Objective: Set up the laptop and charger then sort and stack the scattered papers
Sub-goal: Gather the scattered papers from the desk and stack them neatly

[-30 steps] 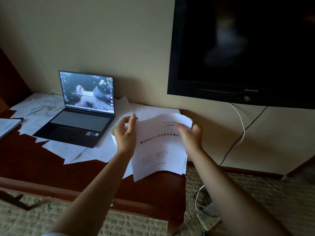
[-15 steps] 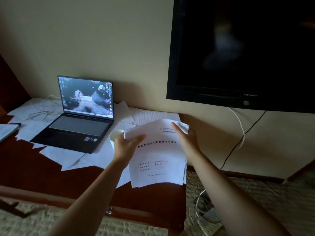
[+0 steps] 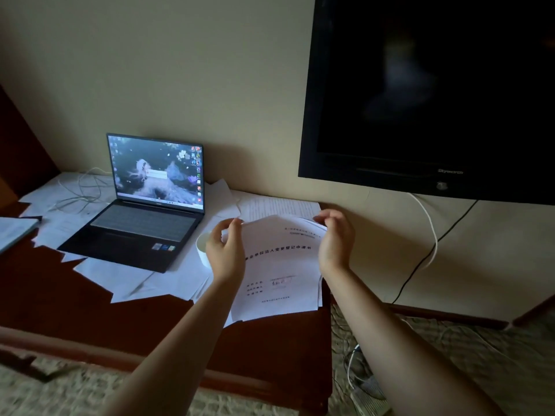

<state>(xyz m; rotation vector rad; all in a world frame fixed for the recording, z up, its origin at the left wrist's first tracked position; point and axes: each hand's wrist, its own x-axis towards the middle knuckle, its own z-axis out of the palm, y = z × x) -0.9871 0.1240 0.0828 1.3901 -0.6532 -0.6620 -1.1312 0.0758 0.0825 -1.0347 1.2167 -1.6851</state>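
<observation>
An open laptop (image 3: 150, 211) with its screen lit stands on the dark wooden desk (image 3: 270, 349), on top of scattered white papers (image 3: 120, 277). A white charger cable (image 3: 81, 190) lies coiled on papers to its left. At the desk's right end lies a stack of printed sheets (image 3: 279, 274). My left hand (image 3: 225, 250) pinches the stack's top left corner between curled fingers and thumb. My right hand (image 3: 335, 238) pinches its top right corner. The top edge of the upper sheet arches up between them. More sheets (image 3: 279, 205) lie behind the stack.
A white cup (image 3: 203, 246) sits just left of my left hand, partly hidden by it. A black TV (image 3: 420, 85) hangs on the wall above, with cables (image 3: 432, 235) dropping to a power strip (image 3: 366, 394) on the carpet. A notebook (image 3: 15, 229) lies at the far left.
Both hands have moved from the sides of the sheets up to the top corners, and their fingers now curl on the top edge. The stack lies lower on the desk.
</observation>
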